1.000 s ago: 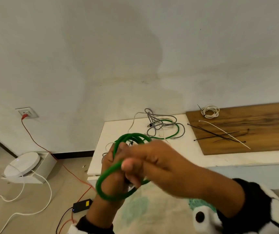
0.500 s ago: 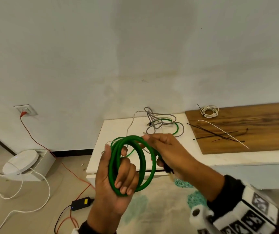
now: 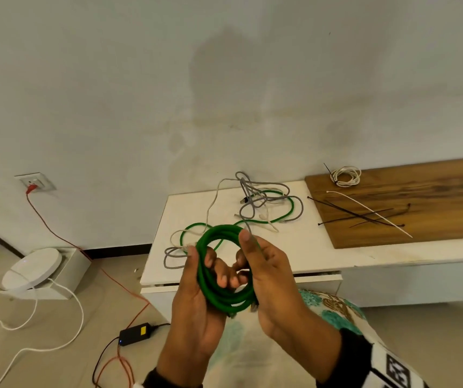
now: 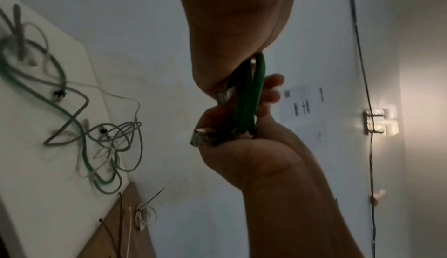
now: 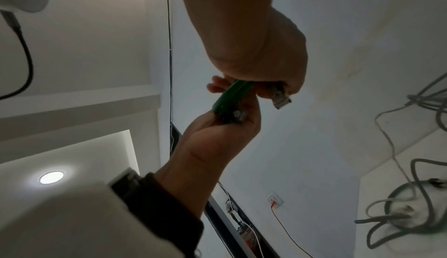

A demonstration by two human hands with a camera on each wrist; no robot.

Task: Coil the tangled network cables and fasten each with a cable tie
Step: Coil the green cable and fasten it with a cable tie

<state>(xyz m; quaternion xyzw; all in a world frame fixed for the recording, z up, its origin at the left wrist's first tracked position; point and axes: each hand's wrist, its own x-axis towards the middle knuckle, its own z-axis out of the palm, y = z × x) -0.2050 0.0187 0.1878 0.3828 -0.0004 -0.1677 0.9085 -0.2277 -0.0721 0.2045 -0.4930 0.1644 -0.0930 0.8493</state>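
Note:
A green network cable coil (image 3: 226, 302) hangs in front of the white table (image 3: 303, 247), held by both hands. My left hand (image 3: 213, 275) has its fingers curled through the ring on the left side. My right hand (image 3: 264, 270) grips the right side, thumb on the top arc. A clear plug (image 4: 199, 137) sticks out below the loops (image 4: 251, 99); the same plug (image 5: 280, 99) shows in the right wrist view. A tangle of grey, green and white cables (image 3: 264, 203) lies on the table. Black cable ties (image 3: 359, 217) and a white cable tie (image 3: 370, 212) lie on the wooden board (image 3: 434, 197).
A small white cable coil (image 3: 346, 176), tied with a black tie, sits at the board's back left corner. On the floor to the left are a black power adapter (image 3: 137, 331), an orange wire, white cords and a round white device (image 3: 32, 268) in a box. A wall socket (image 3: 32, 182) is behind.
My right hand stopped winding, pinched the cable end at the coil's top, then closed round the coil's right side. The coil now sits lower, between both hands.

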